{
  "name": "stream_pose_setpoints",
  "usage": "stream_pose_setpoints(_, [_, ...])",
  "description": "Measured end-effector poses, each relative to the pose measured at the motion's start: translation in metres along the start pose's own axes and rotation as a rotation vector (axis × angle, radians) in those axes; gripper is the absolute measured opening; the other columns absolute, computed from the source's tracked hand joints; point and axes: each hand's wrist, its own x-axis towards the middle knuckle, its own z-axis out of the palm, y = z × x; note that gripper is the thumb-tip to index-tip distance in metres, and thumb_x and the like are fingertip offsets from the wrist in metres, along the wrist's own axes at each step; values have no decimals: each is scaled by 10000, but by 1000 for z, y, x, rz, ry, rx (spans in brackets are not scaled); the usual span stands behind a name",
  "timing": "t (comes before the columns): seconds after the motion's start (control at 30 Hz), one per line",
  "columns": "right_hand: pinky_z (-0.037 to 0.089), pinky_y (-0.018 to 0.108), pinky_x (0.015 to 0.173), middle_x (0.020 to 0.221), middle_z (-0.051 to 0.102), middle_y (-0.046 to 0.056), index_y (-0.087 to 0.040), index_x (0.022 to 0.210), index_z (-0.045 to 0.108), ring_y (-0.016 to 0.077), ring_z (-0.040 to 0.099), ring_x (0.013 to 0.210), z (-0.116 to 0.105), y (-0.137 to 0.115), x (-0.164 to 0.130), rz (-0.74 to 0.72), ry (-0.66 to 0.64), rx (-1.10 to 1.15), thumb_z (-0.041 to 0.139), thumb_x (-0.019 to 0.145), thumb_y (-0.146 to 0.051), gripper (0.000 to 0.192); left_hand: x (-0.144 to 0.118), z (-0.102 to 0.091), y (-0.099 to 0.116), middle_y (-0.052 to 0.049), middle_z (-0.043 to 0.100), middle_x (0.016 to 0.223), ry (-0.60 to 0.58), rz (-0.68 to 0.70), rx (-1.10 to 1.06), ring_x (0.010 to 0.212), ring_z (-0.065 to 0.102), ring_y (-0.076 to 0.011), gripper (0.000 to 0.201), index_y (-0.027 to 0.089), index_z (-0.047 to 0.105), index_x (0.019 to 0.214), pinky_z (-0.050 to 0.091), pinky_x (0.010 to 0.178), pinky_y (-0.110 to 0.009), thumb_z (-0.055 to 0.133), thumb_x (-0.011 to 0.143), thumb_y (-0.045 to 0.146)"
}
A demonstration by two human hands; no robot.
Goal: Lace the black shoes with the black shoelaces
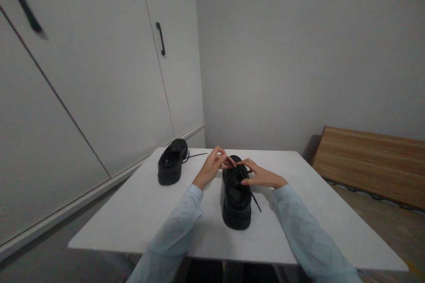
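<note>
A black lace-up shoe (236, 212) stands upright on the white table in front of me, heel towards me and toe pointing away. My left hand (212, 168) is at the left of its lacing, thumb and fingers pinched on a dark shoelace (230, 161). From the right, my right hand (262, 176) reaches over the lacing, thumb and forefinger bent against the upper; the exact contact of its fingertips is hard to see. One loose lace end hangs down the shoe's right side. A second black shoe (170, 172) stands farther left, untouched, its lace trailing to the right.
The white table (133, 221) carries both shoes. White cabinet doors (99, 75) with black handles rise on the left, close to the table's far left corner. A grey wall (299, 52) stands behind. On the right, a wood-grain panel (368, 163) leans near the floor.
</note>
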Motion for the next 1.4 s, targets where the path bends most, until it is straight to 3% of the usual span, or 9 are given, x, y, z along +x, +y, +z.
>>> stream_pose_setpoints(0.17, [333,424,1029,1218,436,73,-254,1301,420,240,403,1197,2,-1,-2,0,14,14,665,734,-481,659,-1,-3,5,65,531,624,56,36,-192,582,527,-74,248,196,407,850,551,613,-268,565,823,387])
stream_pose_setpoints(0.27, [331,437,1036,1243,430,79,-256,1316,402,247,399,1216,3,0,-2,17,17,22,669,730,-475,680,-1,-6,7,73,490,586,33,21,-221,510,476,-68,264,194,415,842,548,509,-246,582,805,395])
stream_pose_setpoints(0.43, [325,460,1043,1283,429,87,-260,1321,393,265,401,1233,5,1,-4,30,32,46,674,717,-478,700,-3,-7,9,68,489,574,-89,-60,-148,414,459,-62,297,182,435,835,487,374,-201,601,785,423])
stream_pose_setpoints(0.73, [346,466,1026,1378,395,109,-242,1323,381,270,375,1280,6,4,-7,46,56,95,684,714,-440,707,-10,-17,15,60,485,528,-397,-333,-101,387,448,-51,351,168,468,832,458,400,-184,650,744,455])
stream_pose_setpoints(0.87, [350,473,1015,1393,388,122,-225,1309,392,276,379,1276,6,1,-7,73,62,107,698,701,-420,707,-10,-16,16,36,516,581,-461,-390,-9,454,504,-70,308,155,509,841,438,405,-172,639,758,421])
stream_pose_setpoints(1.0, [376,457,984,1380,417,119,-234,1295,392,266,399,1265,5,-2,-7,86,80,168,698,710,-414,684,-6,-11,10,20,533,626,-366,-370,130,512,543,-90,304,148,560,901,477,451,-202,579,791,431])
stream_pose_setpoints(1.1, [394,433,963,1281,516,104,-227,1212,454,241,472,1198,5,-1,-6,69,160,237,646,765,-434,529,1,-9,-2,41,494,581,-139,-264,273,487,521,-84,303,145,560,835,477,470,-208,548,797,445])
stream_pose_setpoints(1.23, [454,376,866,1000,622,71,-192,951,542,203,579,986,7,5,0,36,325,279,527,838,-485,314,5,-7,-20,37,516,581,143,-98,562,453,480,-77,268,151,570,776,398,434,-184,555,787,418])
stream_pose_setpoints(1.4, [479,347,800,905,633,59,-193,815,540,197,592,911,13,9,5,33,397,253,550,822,-477,284,3,-1,-25,10,567,663,162,-17,684,525,507,-92,221,157,587,773,401,456,-185,580,775,378])
